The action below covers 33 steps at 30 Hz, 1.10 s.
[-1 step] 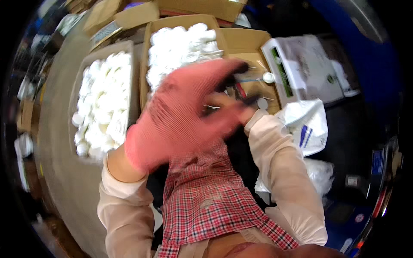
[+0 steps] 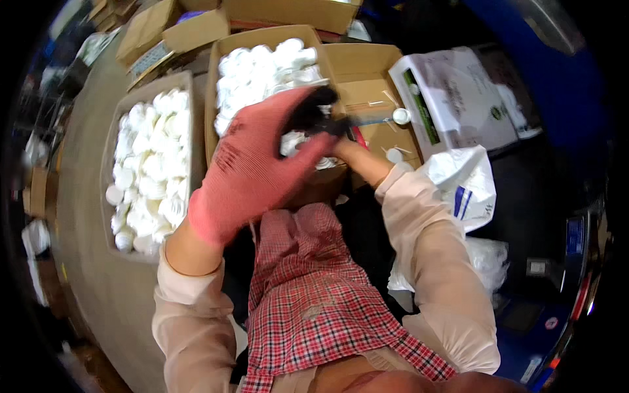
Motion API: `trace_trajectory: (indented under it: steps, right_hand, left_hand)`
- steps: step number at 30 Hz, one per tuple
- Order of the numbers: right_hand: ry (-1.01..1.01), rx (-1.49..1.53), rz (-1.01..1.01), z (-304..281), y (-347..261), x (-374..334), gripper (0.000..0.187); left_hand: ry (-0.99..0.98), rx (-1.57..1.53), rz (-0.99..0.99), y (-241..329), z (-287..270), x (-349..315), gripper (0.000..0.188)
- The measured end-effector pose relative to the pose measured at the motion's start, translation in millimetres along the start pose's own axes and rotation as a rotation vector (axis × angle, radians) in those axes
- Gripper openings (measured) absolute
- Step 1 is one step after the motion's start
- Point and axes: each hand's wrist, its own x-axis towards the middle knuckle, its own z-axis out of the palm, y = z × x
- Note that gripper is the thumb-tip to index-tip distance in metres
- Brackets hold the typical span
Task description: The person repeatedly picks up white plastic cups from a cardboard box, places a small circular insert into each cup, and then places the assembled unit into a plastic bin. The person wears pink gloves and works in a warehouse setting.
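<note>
Holding left hand [image 2: 252, 144] arched, thumb and fingers parted; right hand [image 2: 346, 150] just beside, mostly hidden, impossible to tell whether gripping. Hovering above white caps [image 2: 252, 73] inside cardboard box [image 2: 262, 36]; rightward, into roomier carton [image 2: 360, 62], as far as white box [image 2: 452, 92] edge.

white pieces [image 2: 154, 187] glare brightly, while the bent fisheye rim falls dark, its left-side clutter [image 2: 38, 193] seemingly blurred.

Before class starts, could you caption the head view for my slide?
Pink-gloved left hand, partly hiding the right hand, beside a cardboard box of round white caps.
</note>
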Motion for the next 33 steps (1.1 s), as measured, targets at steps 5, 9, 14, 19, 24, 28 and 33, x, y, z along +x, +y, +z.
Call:
trace_trajectory:
  steps: [5,9,14,19,24,28,33]
  right_hand:
    - [0.308,0.022,0.292,-129.5,113.7,-41.4,0.032]
    - [0.216,-0.208,0.767,-118.5,274.8,-106.6,0.036]
    - [-0.029,-0.164,1.233,-26.2,401.4,-145.4,0.047]
    - [-0.251,-0.064,1.472,63.0,472.2,-156.1,0.052]
    - [0.076,0.089,1.751,110.2,476.4,-153.2,0.092]
    - [0.119,-0.191,1.53,128.1,487.5,-142.5,0.101]
    - [-0.011,-0.618,0.685,50.4,498.5,-122.0,0.07]
  left_hand:
    - [-0.021,0.139,-0.379,-156.9,7.7,1.8,0.029]
    - [-0.116,0.395,-0.567,-245.8,32.4,-21.1,0.032]
    - [-0.212,0.439,-0.428,-250.5,27.1,-17.4,0.034]
    - [-0.292,0.49,-0.565,-255.3,10.1,-13.4,0.039]
    - [-0.378,0.507,-0.661,-268.3,13.0,-0.8,0.054]
    - [-0.476,0.506,-0.727,-288.2,13.3,10.6,0.058]
    - [-0.522,0.55,-0.772,-308.7,6.0,6.8,0.063]
